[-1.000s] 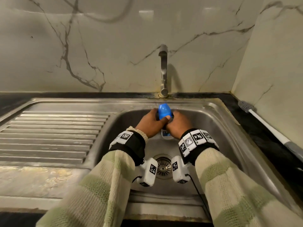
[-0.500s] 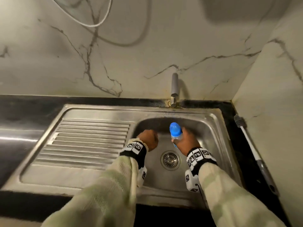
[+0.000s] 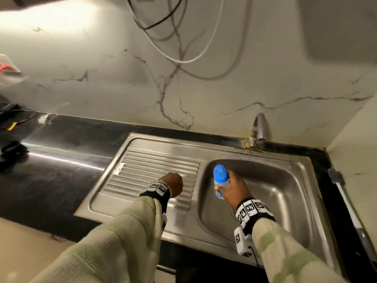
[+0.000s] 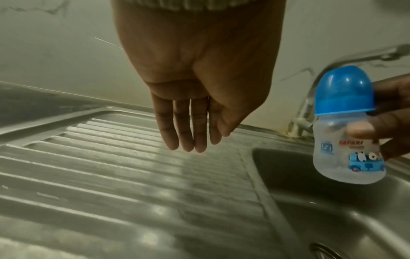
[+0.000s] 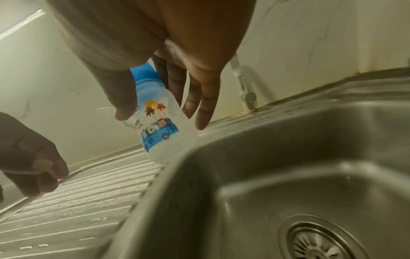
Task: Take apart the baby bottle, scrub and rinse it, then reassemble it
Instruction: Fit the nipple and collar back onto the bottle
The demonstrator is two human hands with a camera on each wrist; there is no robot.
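Observation:
A small clear baby bottle [image 3: 221, 179] with a blue domed cap and a cartoon print stays assembled and tilts slightly. My right hand [image 3: 228, 187] holds it by the body over the left part of the sink basin [image 3: 285, 193]. In the right wrist view the thumb and fingers of my right hand [image 5: 162, 119] pinch the bottle [image 5: 162, 133] from both sides. My left hand [image 3: 173, 183] hovers over the ribbed drainboard [image 3: 142, 170], apart from the bottle. In the left wrist view my left hand [image 4: 190, 145] hangs with straight fingers and holds nothing; the bottle [image 4: 346, 140] is to its right.
A steel faucet [image 3: 259, 129] stands behind the basin, with the drain [image 5: 319, 245] in the basin floor. A long white-handled brush [image 3: 346, 205] lies on the black counter at the right. Cables [image 3: 183, 58] hang on the marble wall. Dark items [image 3: 12, 152] sit far left.
My left hand let go of the bottle and moved left over the drainboard. My right hand keeps the bottle and has carried it up and to the left side of the basin.

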